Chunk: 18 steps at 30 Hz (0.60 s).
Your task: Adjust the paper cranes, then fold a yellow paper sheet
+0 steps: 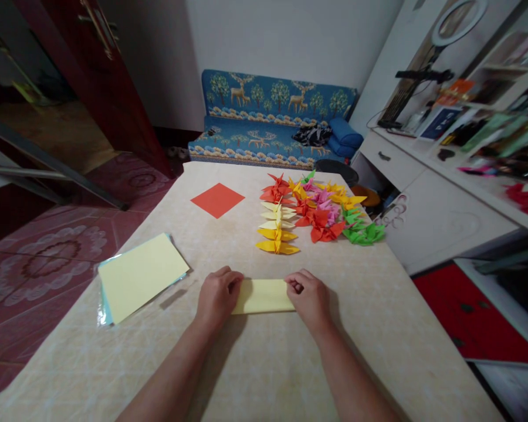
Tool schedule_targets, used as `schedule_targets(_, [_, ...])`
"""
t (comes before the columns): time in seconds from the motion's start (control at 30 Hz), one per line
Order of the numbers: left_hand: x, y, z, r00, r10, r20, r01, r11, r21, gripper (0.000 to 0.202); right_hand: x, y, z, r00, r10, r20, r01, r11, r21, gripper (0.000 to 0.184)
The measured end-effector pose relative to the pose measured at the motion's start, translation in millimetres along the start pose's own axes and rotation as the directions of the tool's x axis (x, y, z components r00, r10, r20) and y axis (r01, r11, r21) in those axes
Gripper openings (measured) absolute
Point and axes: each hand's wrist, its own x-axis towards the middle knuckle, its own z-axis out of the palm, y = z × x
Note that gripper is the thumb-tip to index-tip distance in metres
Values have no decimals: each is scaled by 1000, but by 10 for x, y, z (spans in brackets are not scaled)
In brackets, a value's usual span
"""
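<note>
A pale yellow sheet of paper [264,296], folded into a wide strip, lies on the table in front of me. My left hand [219,295] is closed on its left end, thumb and fingers pinching near the upper corner. At the upper right corner, my right hand [308,299] pinches the strip in the same way. Beyond the strip stands a row of folded paper cranes [278,231], yellow and cream. More paper cranes in red [320,225], pink, orange and green [364,233] cluster to the right of that row.
On the table [264,363], a red paper square [218,200] lies at the far left. Nearer on the left is a stack of pale yellow paper [143,275] over a clear wrapper. A blue patterned sofa [273,117] stands behind; a cluttered white cabinet [444,193] is at right.
</note>
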Motion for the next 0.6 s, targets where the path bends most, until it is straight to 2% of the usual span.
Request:
schedule_targets(0.2, [26, 142, 23, 990, 140, -1, -136, 965, 225, 22, 42, -30, -36, 997, -3, 71, 12, 993, -116, 24])
schedule_targets(0.33, [92, 267, 57, 965, 201, 170, -235, 949, 211, 19, 73, -59, -47, 996, 12, 88, 1, 990, -143, 24])
schedule_targets(0.43, [109, 376, 114, 970, 117, 214, -158, 970, 183, 16, 84, -80, -49, 994, 38, 103, -21, 987, -159, 22])
schedule_targets(0.5, [93, 432, 172, 980, 70, 186, -98, 984, 146, 9, 86, -83, -49, 993, 50, 108, -32, 987, -158, 22])
schedule_targets(0.6, [43, 438, 270, 993, 35, 117, -36, 999, 7, 14, 84, -74, -53, 992, 52, 115, -35, 989, -142, 21])
